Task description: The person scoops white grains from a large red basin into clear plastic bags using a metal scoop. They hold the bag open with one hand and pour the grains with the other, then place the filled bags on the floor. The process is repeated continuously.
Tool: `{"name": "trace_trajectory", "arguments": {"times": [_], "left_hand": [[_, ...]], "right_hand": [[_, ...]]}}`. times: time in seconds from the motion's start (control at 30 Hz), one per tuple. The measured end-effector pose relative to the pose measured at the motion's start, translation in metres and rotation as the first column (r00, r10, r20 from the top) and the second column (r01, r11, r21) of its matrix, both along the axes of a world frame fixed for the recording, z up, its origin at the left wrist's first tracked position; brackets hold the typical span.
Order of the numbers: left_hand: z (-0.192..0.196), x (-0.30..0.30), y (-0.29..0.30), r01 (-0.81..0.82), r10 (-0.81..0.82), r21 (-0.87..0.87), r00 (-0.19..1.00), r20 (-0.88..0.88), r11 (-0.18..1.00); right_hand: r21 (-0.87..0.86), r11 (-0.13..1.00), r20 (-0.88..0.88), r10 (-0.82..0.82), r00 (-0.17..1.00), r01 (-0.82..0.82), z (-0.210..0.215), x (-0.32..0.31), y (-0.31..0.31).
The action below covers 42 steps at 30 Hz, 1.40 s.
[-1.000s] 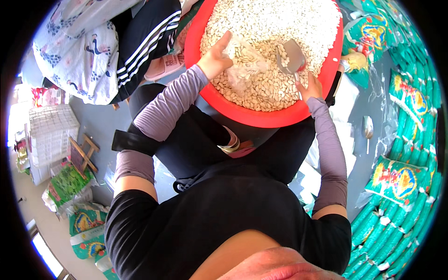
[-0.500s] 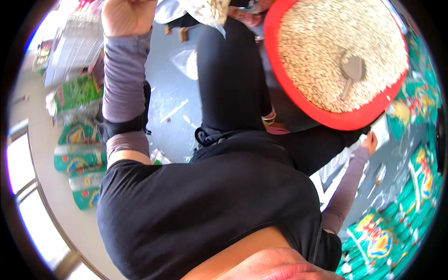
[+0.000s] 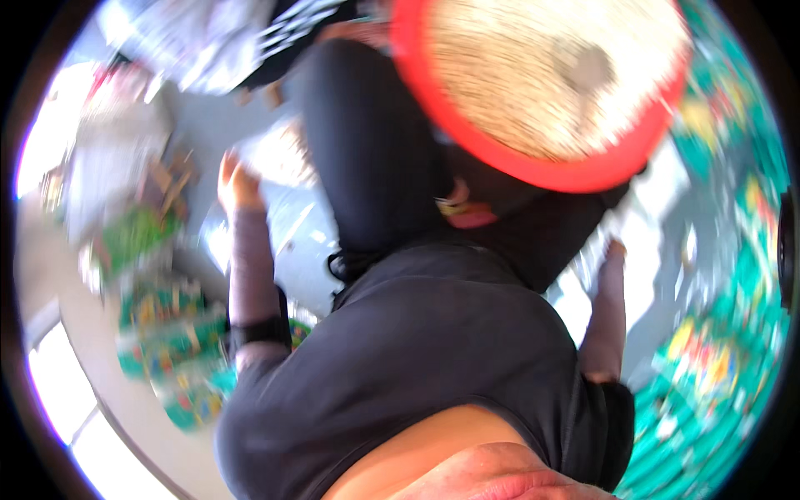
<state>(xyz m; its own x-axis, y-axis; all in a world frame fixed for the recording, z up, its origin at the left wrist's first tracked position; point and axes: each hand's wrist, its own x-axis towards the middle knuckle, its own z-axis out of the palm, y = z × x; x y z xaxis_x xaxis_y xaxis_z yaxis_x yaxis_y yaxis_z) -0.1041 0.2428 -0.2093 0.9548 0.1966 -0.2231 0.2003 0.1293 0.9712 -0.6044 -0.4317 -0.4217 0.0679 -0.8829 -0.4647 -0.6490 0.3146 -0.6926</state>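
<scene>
My left hand (image 3: 239,185) is lowered at the left, beside a clear plastic bag (image 3: 287,154) with pale contents next to my left knee. Blur hides its fingers, so I cannot tell whether they grip the bag. My right hand (image 3: 615,252) is low at the right, by white plastic sheets or bags (image 3: 646,242); its fingers are too small and smeared to read. A red basin (image 3: 533,173) full of pale flat seeds or kernels (image 3: 500,83) stands ahead to the right. On the seeds lies a grey scoop (image 3: 590,68), with neither hand near it.
Green printed packages (image 3: 704,358) spread along the right side. More green packages (image 3: 171,350) stack against the left wall. Whitish plastic bags (image 3: 200,37) and a dark crate-like thing with white slats (image 3: 304,25) lie at the far left. Small wooden pieces (image 3: 273,94) are on the floor.
My left hand has come down from the far left to beside my knee. The view has shifted, so the basin appears farther left and higher. My right hand stays low at the right.
</scene>
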Motion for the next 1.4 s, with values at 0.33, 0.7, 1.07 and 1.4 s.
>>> {"name": "trace_trajectory", "arguments": {"times": [0.33,0.7,1.07,1.4], "left_hand": [[-0.08,0.146,-0.266,0.616,-0.674,0.364,0.737,0.046,0.698],[-0.03,0.271,-0.37,0.592,-0.767,0.639,0.641,-0.005,0.491],[0.132,0.036,-0.264,0.207,-0.765,0.814,0.522,0.377,0.543],[0.09,-0.085,-0.388,0.84,-0.973,0.493,0.21,0.093,0.228]], "right_hand": [[-0.177,0.953,-0.494,0.129,0.86,-0.245,-0.014,0.027,0.016],[-0.282,0.946,-0.451,0.019,0.892,-0.163,-0.024,0.046,0.066],[-0.968,0.141,-0.113,0.495,0.862,-0.208,0.214,0.154,0.068],[-0.916,-0.317,-0.4,0.754,0.521,-0.245,0.289,0.258,0.137]]}}
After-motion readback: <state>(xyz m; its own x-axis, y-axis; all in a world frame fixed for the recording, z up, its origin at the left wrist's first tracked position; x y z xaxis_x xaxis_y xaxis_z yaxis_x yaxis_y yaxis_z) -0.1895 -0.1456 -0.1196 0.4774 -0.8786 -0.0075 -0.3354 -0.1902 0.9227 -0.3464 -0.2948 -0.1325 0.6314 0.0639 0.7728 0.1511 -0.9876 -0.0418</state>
